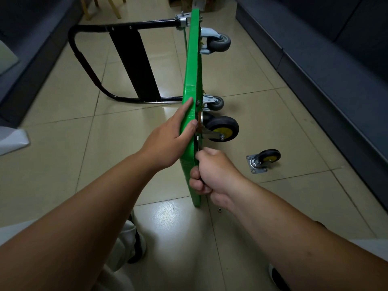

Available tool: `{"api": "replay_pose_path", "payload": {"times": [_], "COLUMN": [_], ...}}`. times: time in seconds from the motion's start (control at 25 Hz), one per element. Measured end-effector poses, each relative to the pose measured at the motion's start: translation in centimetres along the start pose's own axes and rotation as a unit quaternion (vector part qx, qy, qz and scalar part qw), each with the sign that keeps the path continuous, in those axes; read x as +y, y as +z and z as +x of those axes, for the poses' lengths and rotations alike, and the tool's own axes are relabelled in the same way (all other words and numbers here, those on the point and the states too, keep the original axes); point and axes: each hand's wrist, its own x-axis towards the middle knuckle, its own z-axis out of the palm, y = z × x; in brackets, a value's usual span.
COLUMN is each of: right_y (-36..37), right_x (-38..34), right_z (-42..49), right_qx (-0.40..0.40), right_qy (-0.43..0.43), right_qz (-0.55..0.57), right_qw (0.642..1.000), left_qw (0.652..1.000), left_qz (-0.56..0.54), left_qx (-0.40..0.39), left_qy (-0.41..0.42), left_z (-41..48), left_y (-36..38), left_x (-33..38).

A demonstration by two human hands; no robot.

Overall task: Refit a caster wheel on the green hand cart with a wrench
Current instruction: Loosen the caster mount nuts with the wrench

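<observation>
**Cart** (pixel 192 80): stood on edge on the floor (pixel 273 122), handle to the left.
**Left hand** (pixel 168 141): fingers straight and together, pressed flat against the deck, steadying it.
**Right hand** (pixel 212 173): fisted round the wrench (pixel 198 146), which was mostly hidden, at the caster plate.
**Caster** (pixel 222 129): yellow hub, seated on the near underside. Bolting judged under way; tightness could not be told.
**Loose caster** (pixel 264 160): lay on the floor to the right, apart from the cart.
**Nut** (pixel 219 210): lay near the right wrist, so one fastener was probably left to fit.
**Grey casters** (pixel 218 42): mounted at the far end.
</observation>
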Motion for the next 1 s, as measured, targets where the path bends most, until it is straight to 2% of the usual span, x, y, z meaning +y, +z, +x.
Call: {"api": "replay_pose_path", "payload": {"times": [0.36,0.56,0.72,0.92,1.0], "right_y": [-0.2,-0.1,-2.6,-2.7,-2.8], "right_x": [-0.4,3.3,6.4,7.9,8.6], "right_z": [0.0,1.1,3.8,5.3,5.5], "right_qx": [0.015,0.018,0.038,0.044,0.068], "right_qy": [-0.011,-0.102,-0.195,-0.242,-0.258], "right_qz": [-0.046,-0.041,-0.159,-0.190,-0.253], "right_qw": [0.999,0.994,0.967,0.951,0.930], "left_qw": [1.000,1.000,1.000,1.000,1.000], "left_qz": [0.008,0.008,0.005,-0.006,-0.019], "left_qx": [-0.002,0.011,0.006,0.005,-0.003], "left_qy": [-0.001,-0.005,-0.008,-0.010,-0.010], "left_z": [-0.1,-0.1,-0.1,-0.2,-0.1], "left_y": [0.0,0.3,0.3,0.3,0.3], "left_x": [0.1,0.0,0.1,-0.1,-0.3]}}
